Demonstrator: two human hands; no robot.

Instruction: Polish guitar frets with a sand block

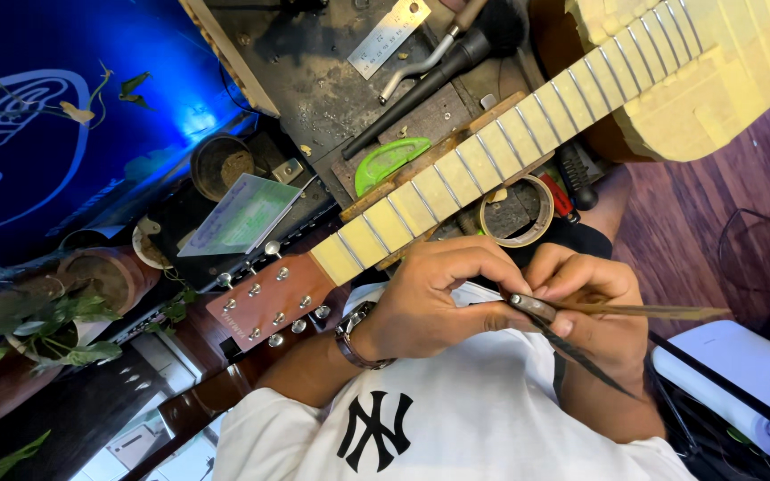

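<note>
**Position of parts.** The guitar neck (492,151) lay diagonally across the workbench. Its fretboard was masked with pale tape between the metal frets, and the reddish headstock (269,298) formed its lower end. Both hands worked just below the neck, near the headstock end and clear of the frets.

**Hand state.** The left hand (421,307), with a wristwatch (354,338) at the wrist, was curled almost closed. Thumb and forefinger pinched the near end of a slim flat file (661,312). The right hand (594,307) was likewise nearly closed, with its fingertips clamped on the same end from the opposite side. The file blade ran out past the right hand, roughly parallel to the neck. A dark pointed spike (585,361) slanted away from the grip, away from the neck. It could not be determined whether this was the file's tang or a second tool.

**Handling note.** The grip was a fingertip pinch at one end, so the long blade was unsupported. It would be sound practice to keep the pinch close to the junction and the point turned away from the palm.

**Surroundings.** A roll of tape (517,211) sat directly under the neck at mid-length. A green plastic piece (389,160) and a steel ruler (389,36) lay on the far side of the neck.
</note>
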